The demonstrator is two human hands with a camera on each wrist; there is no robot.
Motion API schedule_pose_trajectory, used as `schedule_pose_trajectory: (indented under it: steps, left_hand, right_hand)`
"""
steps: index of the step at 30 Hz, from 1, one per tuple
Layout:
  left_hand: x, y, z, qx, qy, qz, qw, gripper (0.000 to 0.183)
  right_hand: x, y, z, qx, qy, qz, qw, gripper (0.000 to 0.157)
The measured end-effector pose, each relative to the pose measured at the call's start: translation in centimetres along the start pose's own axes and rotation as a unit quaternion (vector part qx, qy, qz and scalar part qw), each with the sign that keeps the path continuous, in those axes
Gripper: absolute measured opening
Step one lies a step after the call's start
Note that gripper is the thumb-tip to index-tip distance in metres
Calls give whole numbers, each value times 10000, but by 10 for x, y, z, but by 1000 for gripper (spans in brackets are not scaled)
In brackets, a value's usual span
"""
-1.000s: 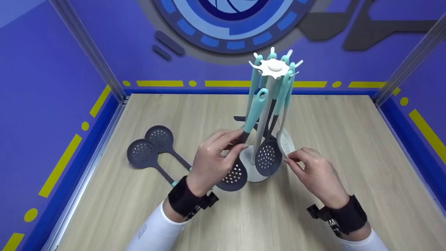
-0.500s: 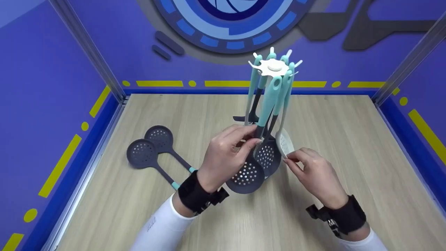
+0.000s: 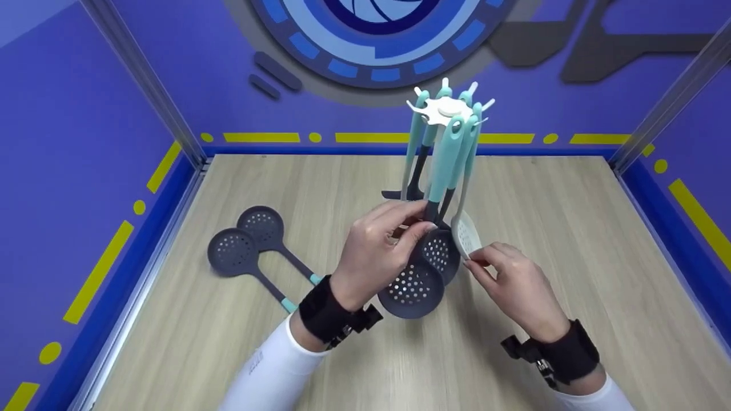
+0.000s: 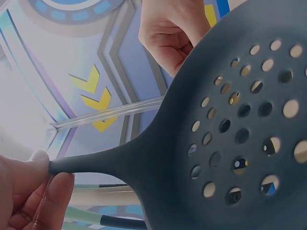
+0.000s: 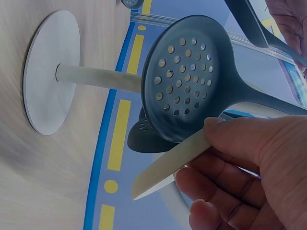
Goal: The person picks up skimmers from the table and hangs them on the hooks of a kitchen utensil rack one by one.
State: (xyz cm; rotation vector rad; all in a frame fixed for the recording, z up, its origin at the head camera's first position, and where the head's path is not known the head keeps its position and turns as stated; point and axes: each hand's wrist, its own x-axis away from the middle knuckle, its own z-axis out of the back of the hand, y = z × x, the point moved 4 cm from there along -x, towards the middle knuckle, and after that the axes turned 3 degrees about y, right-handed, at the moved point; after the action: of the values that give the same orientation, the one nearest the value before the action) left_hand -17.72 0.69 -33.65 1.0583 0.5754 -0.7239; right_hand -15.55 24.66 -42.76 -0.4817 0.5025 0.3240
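Note:
My left hand (image 3: 371,245) pinches a dark grey skimmer (image 3: 411,294) by its neck, thumb and fingers meeting on the shaft (image 4: 86,164). Its teal handle points up, with the hole at its end right at the front of the white rotating utensil rack's top (image 3: 448,108). My right hand (image 3: 517,285) pinches the rim of a white slotted spoon (image 3: 466,235) that hangs at the rack's right side. Behind the held skimmer hangs another dark skimmer (image 5: 189,76), partly covered in the head view. The rack's round base (image 5: 50,91) shows in the right wrist view.
Two more dark skimmers (image 3: 233,251) lie overlapping on the wooden table (image 3: 171,342) at left, their handle ends hidden by my left arm. Several teal-handled utensils hang round the rack, one with a dark flat end (image 3: 400,194). Blue-purple panels (image 3: 188,74) enclose the table.
My left hand has carried the skimmer to the right, its handle end going from left of the rack's post to the front of the rack's top. My right hand has stayed in place.

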Motion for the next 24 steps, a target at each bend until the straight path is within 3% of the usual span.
schedule_pose_trajectory:
  steps: [7,24]
  left_hand:
    - [0,-5,-5,119,-28,212,9997,28]
    - [2,-16,-13,189,-36,319,9993,27]
  right_hand:
    - [0,-1,0,1,93,135,9999,9]
    - [0,-2,0,15,76,94,9999,9]
